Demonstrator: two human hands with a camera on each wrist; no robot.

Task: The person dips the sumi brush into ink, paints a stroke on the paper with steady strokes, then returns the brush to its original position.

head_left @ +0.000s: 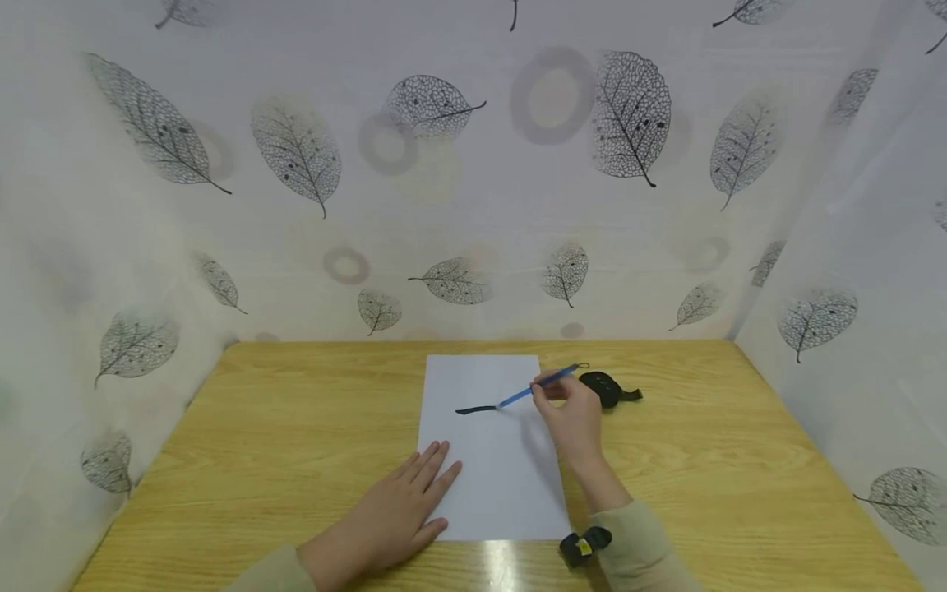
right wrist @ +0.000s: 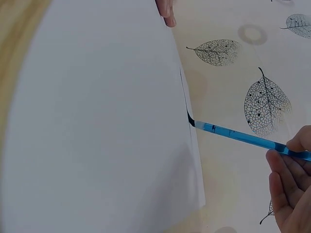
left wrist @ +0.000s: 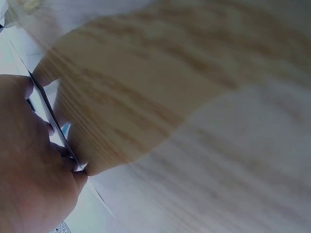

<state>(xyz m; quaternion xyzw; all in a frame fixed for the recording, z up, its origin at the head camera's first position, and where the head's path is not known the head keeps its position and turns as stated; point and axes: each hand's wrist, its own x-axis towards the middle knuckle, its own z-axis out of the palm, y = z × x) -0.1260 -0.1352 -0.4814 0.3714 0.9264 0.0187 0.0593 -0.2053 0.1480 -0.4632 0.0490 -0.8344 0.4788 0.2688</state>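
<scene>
A white sheet of paper lies on the wooden table, with a short, roughly horizontal black stroke in its upper half. My right hand pinches a blue brush between thumb and fingers, its tip touching the stroke's right end. In the right wrist view the dark tip of the blue brush meets the paper. My left hand rests with extended fingers on the paper's lower left edge; the left wrist view shows that hand from close by.
A black object with a short stem-like end lies right of the paper, partly behind my right hand. A black strap-like item with a yellow patch is at my right sleeve. Leaf-patterned cloth surrounds the wooden table.
</scene>
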